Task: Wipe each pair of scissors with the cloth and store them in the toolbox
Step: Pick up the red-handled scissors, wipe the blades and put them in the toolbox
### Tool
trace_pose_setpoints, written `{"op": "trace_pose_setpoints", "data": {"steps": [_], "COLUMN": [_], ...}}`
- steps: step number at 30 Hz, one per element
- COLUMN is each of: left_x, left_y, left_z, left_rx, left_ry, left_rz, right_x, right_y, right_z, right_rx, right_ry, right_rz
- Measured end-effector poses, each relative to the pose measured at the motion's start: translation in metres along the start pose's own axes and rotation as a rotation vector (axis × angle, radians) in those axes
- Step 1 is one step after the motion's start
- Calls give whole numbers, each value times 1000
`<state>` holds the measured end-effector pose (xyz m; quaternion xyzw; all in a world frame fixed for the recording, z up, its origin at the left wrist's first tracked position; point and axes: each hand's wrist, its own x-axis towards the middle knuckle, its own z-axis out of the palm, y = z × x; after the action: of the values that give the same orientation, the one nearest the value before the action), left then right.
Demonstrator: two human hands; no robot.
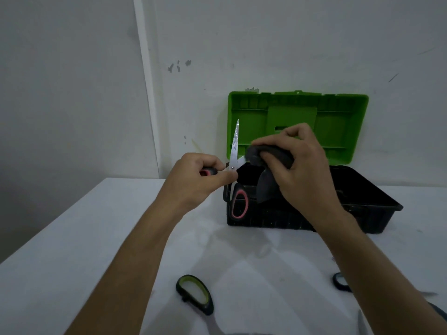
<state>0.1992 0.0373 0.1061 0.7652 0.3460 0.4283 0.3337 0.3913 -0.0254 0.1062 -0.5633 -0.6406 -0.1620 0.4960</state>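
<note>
Pinching the red scissors (234,151) near the pivot, the left hand (193,175) has its fingers curled round one red-lined loop, so this grip is clenched on the tool. The right hand (297,163) is closed round a bunched dark cloth (268,158), pressing it against the second blade, which is mostly hidden under the fabric. The other blade points up, bare and shiny, and the second loop hangs down in front of the toolbox (362,209).

The scissors look stiff and fairly light, easy to steady with one hand; I'd judge the steel slick and the edges sharp, so the safe hold is where it is now, on the plastic loops and pivot, with cloth between fingers and blade. Being spread open, they may swing at the pivot unless held firmly. The cloth is soft and limp; a flap of it droops toward the box, and it will fold round the blade readily.

The toolbox stands open behind the hands, its green lid (297,122) upright against the wall, its black tub on the white surface (72,238). Near the front edge lie green scissors (196,294) and, partly hidden by the right forearm, a dark-handled pair (341,282). Both, I'd guess, await wiping.
</note>
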Motion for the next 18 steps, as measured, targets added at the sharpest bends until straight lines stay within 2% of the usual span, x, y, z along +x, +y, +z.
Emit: {"op": "trace_pose_setpoints", "data": {"steps": [4, 8, 13, 18], "left_x": [0, 3, 4, 1], "left_y": [-5, -13, -12, -6], "left_z": [2, 10, 6, 2], "left_rx": [-19, 10, 2, -89], "left_ry": [-59, -34, -24, -41], "left_rz": [-88, -153, -112, -119], "right_x": [4, -1, -9, -5], "right_y": [16, 4, -7, 1], "right_z": [-2, 2, 16, 13], "right_rx": [-26, -23, -6, 27], "right_ry": [81, 45, -109, -37], "right_rz": [140, 41, -24, 40]}}
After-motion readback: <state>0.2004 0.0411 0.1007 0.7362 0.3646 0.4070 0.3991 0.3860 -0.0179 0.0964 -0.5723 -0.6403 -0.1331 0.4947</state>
